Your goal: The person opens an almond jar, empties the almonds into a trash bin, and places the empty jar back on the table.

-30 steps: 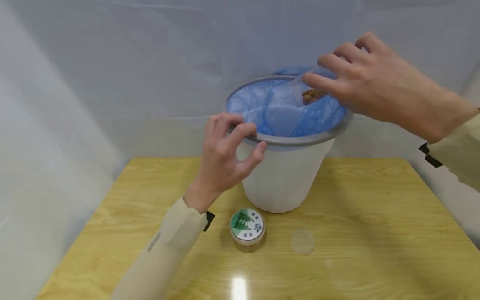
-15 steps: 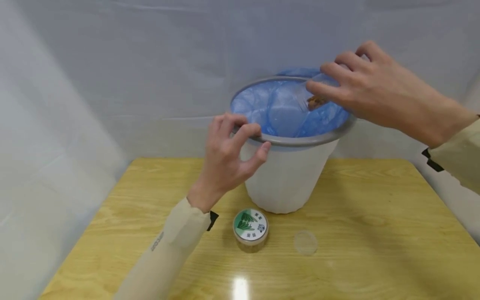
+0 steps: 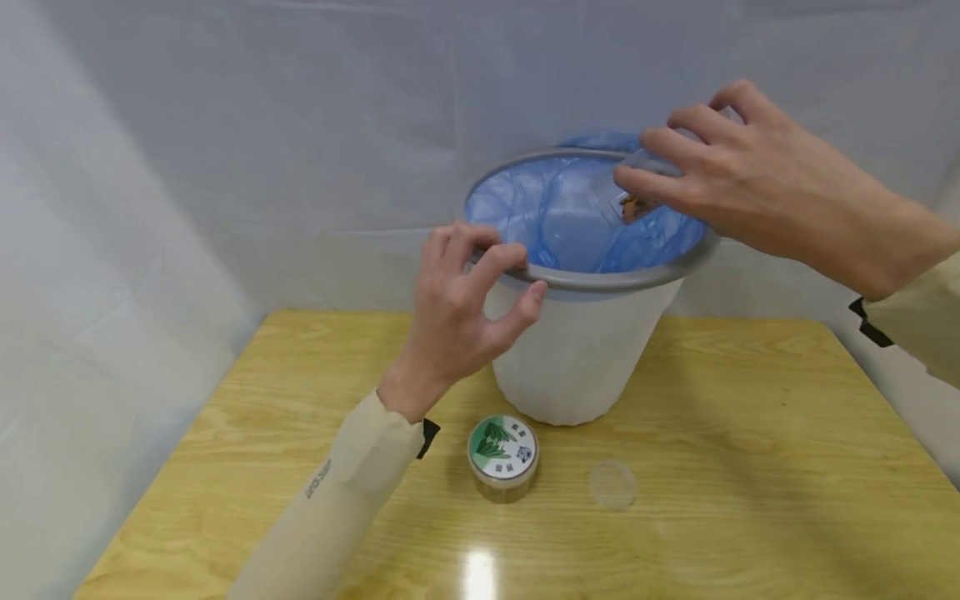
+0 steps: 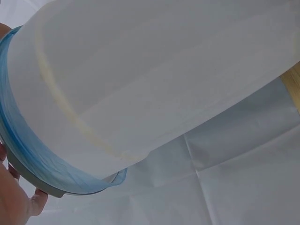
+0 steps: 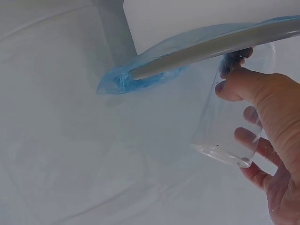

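A white trash bin (image 3: 577, 350) with a grey rim ring stands upright, lined with a blue plastic bag (image 3: 558, 204). My left hand (image 3: 461, 304) grips the near left part of its rim, fingertips over the ring and thumb at the outer side. Over the right side of the opening, my right hand (image 3: 742, 167) holds a clear plastic cup (image 5: 225, 117) tilted mouth-down. Dark brown bits (image 3: 633, 208) sit near the cup's mouth. The right wrist view shows the cup's base pointing away from the bin, and the rim ring hides part of its mouth end.
A round clear jar (image 3: 503, 458) with a green-and-white lid stands on the wooden table (image 3: 315, 467) before the bin. Right of it lies a thin translucent disc (image 3: 612, 485). White sheeting (image 3: 315, 158) hangs behind and at the left.
My right hand and the cup have dropped slightly, and fewer brown bits show in the cup. The left hand keeps its grip on the rim. The whole view has shifted slightly.
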### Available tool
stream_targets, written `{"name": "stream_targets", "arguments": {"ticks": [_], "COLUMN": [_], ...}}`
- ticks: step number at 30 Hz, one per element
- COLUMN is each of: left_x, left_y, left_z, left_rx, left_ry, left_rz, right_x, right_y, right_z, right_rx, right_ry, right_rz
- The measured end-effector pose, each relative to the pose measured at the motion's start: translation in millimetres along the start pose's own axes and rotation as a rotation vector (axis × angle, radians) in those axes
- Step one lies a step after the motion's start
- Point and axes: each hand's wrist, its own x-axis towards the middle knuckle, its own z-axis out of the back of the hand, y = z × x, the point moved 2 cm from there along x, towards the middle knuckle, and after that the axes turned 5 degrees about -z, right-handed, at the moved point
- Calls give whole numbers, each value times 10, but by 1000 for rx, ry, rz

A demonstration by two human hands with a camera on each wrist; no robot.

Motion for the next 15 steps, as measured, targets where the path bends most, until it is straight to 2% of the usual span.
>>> {"name": "stream_targets", "arguments": {"ticks": [15], "left_x": [-13], "left_y": [17], "left_z": [-6], "left_rx": [2], "left_ry": [-15], "left_rz": [6], "right_x": [15], "right_y": [30], "right_z": [14], "right_rx": [-10], "right_ry": [-30], "right_rz": [22]}}
